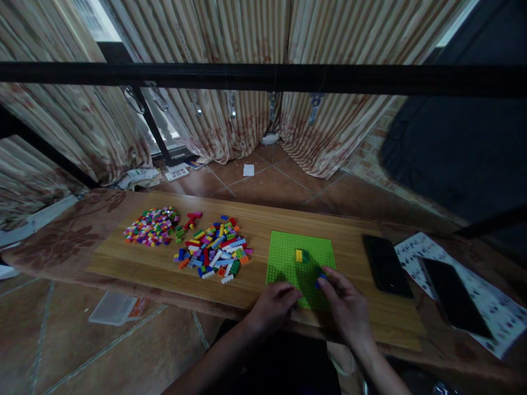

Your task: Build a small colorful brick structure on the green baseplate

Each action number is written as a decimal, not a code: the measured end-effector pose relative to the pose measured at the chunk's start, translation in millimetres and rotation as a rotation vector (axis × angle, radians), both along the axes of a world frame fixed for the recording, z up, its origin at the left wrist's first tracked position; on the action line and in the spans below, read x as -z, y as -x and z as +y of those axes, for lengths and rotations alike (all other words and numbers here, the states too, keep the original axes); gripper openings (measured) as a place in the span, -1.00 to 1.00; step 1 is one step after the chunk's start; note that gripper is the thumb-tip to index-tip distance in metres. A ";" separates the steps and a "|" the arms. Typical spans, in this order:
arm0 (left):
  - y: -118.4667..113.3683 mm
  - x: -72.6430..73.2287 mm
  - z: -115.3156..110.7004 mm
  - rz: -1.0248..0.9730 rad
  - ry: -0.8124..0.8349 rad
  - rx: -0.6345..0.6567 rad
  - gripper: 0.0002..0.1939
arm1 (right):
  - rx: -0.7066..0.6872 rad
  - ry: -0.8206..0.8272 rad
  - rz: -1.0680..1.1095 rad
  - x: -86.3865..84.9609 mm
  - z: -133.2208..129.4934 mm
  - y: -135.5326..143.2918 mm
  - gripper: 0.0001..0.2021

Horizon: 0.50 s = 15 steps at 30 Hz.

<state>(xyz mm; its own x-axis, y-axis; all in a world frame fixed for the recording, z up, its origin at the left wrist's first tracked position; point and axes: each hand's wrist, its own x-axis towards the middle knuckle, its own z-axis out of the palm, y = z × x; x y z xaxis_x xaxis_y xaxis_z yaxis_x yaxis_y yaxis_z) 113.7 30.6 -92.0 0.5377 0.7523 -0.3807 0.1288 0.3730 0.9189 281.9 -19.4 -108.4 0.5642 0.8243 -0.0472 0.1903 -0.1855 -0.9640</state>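
A light green studded baseplate (284,249) lies on the wooden board in front of me. On its upper middle sit a yellow brick (298,255) and a dark green brick (305,256), side by side. Over the plate's lower right, my right hand (348,304) pinches a small blue brick (320,282) between thumb and fingers. My left hand (275,303) is at the plate's lower left edge with its fingers curled together. Whatever those fingers may hold is hidden from view.
Left of the plate lies a loose pile of mixed bricks (218,249), with a heap of tiny colourful pieces (152,226) farther left. A red brick tool-like piece (191,219) lies between. Right are a black phone (387,266), another dark device (455,296) and a printed sheet (500,302).
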 end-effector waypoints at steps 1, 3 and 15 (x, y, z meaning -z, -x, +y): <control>0.9 0.4 5.4 0.057 -0.102 0.002 -0.77 | 0.005 0.015 -0.030 -0.4 7.5 -11.2 -0.54; 1.4 0.5 17.2 0.159 -0.294 0.007 -0.83 | -0.021 0.059 -0.135 -2.9 25.5 -31.1 -0.52; -27.2 3.1 66.6 0.513 -0.779 0.147 -0.66 | -0.367 0.292 -0.573 -15.2 81.0 -43.6 -0.76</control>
